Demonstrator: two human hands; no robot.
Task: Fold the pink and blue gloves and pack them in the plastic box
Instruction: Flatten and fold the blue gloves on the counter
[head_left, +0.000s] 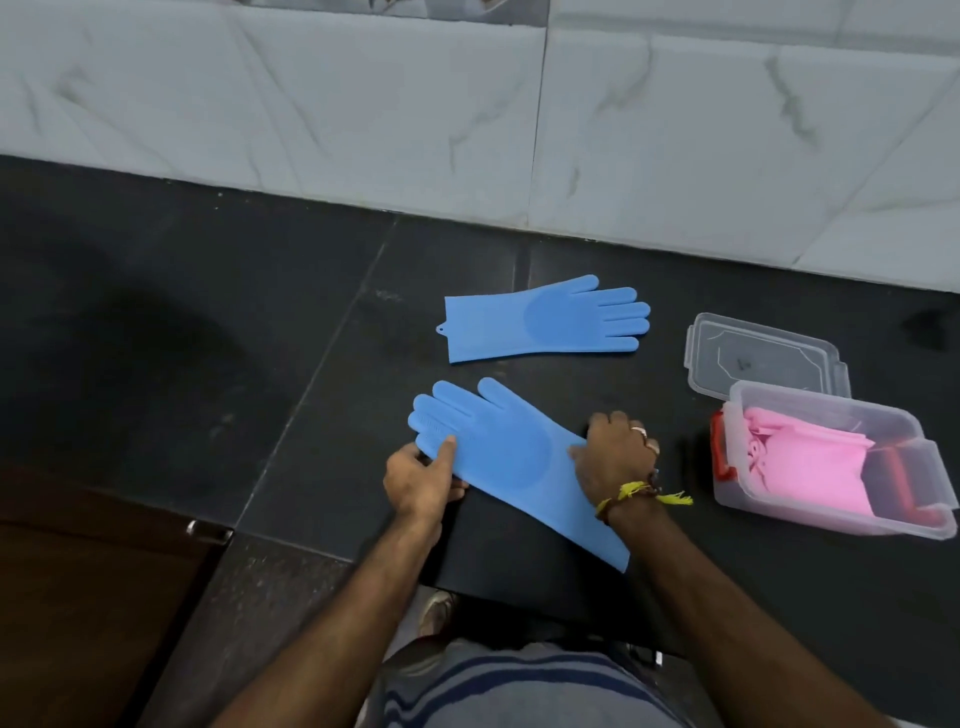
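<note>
Left hand (422, 480) pinches the near blue glove (511, 460) at its front edge; right hand (615, 454) presses it, fingers curled. Second blue glove (540, 319) lies behind. Pink gloves (810, 467) fill the plastic box (904, 519) near the surface's (208, 364) right edge.

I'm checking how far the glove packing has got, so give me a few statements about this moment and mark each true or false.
1. Pink gloves already lie inside the plastic box. True.
2. The lid is snapped onto the box. False: it lies on the counter behind the open box.
3. Both hands are on the near blue glove. True: the left hand pinches its finger end, the right hand rests on its far edge near the middle.
4. The far blue glove is folded in half. False: it lies flat, untouched.
5. The near blue glove lies partly inside the box. False: it lies on the dark counter, apart from the box.
</note>
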